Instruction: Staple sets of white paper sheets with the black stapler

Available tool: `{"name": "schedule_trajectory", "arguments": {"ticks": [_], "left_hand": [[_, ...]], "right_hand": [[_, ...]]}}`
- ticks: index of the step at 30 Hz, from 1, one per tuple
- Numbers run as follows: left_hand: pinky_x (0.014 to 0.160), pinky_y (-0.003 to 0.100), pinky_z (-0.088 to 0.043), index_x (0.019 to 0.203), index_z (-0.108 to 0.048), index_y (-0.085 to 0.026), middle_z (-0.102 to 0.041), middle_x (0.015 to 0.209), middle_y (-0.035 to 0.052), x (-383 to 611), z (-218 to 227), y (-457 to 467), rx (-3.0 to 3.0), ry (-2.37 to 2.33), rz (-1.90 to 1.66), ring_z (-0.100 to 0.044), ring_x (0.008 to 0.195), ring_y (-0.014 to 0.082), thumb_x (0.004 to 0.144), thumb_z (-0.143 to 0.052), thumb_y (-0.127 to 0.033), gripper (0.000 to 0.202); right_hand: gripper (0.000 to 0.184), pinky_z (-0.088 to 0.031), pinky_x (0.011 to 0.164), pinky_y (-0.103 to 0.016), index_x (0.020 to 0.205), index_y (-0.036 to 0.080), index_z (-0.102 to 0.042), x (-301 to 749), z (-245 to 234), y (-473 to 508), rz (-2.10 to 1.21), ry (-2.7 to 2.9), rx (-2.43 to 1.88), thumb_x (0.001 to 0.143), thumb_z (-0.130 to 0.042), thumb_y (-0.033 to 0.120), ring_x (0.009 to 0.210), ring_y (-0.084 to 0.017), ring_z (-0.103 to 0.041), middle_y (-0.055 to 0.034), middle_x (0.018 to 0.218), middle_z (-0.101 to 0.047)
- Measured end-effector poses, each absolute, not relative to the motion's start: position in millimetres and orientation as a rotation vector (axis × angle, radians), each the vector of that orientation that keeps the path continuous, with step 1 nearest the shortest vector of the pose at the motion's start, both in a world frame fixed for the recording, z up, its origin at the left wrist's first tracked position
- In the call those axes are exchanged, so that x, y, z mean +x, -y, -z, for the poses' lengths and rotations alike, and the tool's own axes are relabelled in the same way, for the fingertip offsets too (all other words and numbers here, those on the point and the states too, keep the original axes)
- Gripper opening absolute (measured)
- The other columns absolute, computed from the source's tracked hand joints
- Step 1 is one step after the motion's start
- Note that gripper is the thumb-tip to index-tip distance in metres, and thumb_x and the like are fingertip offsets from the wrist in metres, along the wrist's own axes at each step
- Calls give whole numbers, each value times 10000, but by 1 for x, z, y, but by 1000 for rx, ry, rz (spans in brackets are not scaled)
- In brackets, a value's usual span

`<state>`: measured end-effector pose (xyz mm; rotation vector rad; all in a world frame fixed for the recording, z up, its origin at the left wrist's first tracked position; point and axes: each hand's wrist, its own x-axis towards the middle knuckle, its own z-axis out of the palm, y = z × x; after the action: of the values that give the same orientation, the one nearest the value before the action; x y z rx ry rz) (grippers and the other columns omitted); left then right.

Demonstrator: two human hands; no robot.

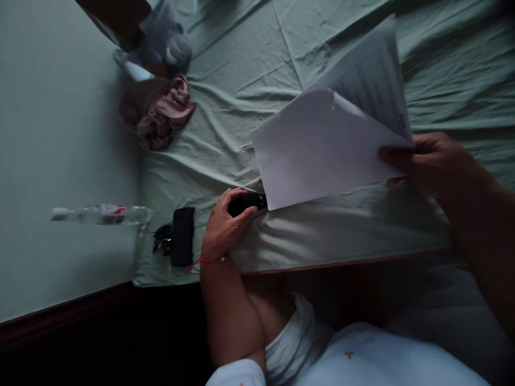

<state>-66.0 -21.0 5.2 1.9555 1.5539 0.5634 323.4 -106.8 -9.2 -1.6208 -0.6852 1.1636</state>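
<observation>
My left hand (223, 222) is closed round a small black tool (247, 202) that looks like a stapler, its tip at the lower left corner of a stack of white paper sheets (317, 147). My right hand (432, 163) pinches the right edge of the sheets and holds them lifted above the pale green bedsheet (249, 69). The top sheet curls upward, showing faint print. A red string is tied round my left wrist.
A black phone (182, 236) lies left of my left hand, with dark keys (162, 238) beside it. A plastic water bottle (102, 214) lies on its side further left. A pink crumpled cloth (163, 112) and a whitish bag (163, 37) sit at the back left.
</observation>
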Motion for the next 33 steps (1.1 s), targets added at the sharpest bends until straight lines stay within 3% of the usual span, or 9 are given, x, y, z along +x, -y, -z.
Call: {"name": "schedule_trajectory", "arguments": {"ticks": [6, 10, 16, 22, 27, 33], "left_hand": [[901, 376, -538, 1029, -759, -217, -787, 997, 55, -80, -14, 25, 1983, -1567, -340, -714, 975, 275, 745, -713, -257, 291], [1043, 427, -521, 1075, -758, -240, -796, 1165, 67, -82, -14, 44, 1975, -1536, -348, -718, 1129, 294, 739, -684, -258, 345], [1231, 512, -394, 1077, -723, -248, -763, 1305, 88, -110, -7, 88, 1881, -1607, -371, -593, 1401, 304, 788, -719, -378, 318], [1204, 516, -433, 1100, -727, -237, -765, 1302, 96, -132, -10, 116, 1849, -1675, -323, -674, 1292, 304, 776, -730, -384, 355], [1067, 457, -534, 1104, -745, -258, -801, 1173, 67, -131, -22, 136, 1884, -1770, -288, -729, 1145, 307, 789, -723, -406, 349], [1015, 363, -528, 1183, -710, -221, -771, 1144, 70, -95, -42, 112, 1928, -1837, -615, -718, 1097, 253, 836, -749, -451, 418]], "right_hand": [[275, -572, 455, -196, 807, 192, -690, 337, 9, 105, -1044, 585, -1637, 697, -886, 350, 707, -126, -617, -52, 878, -661], [279, -619, 523, -220, 809, 214, -681, 338, 8, 105, -1048, 618, -1624, 739, -871, 405, 793, -151, -640, -51, 933, -669], [341, -560, 422, -175, 785, 155, -685, 341, 8, 103, -1092, 614, -1535, 644, -909, 370, 659, -91, -572, -47, 834, -651], [240, -552, 423, -166, 860, 130, -699, 354, 12, 110, -1077, 583, -1479, 705, -836, 250, 640, -85, -580, -54, 877, -679], [237, -548, 434, -171, 791, 138, -621, 360, 6, 108, -1078, 506, -1433, 732, -833, 227, 620, -74, -559, -35, 830, -647], [298, -553, 468, -177, 839, 139, -604, 357, -4, 104, -1050, 471, -1428, 751, -865, 253, 626, -65, -556, -21, 840, -625]]}}
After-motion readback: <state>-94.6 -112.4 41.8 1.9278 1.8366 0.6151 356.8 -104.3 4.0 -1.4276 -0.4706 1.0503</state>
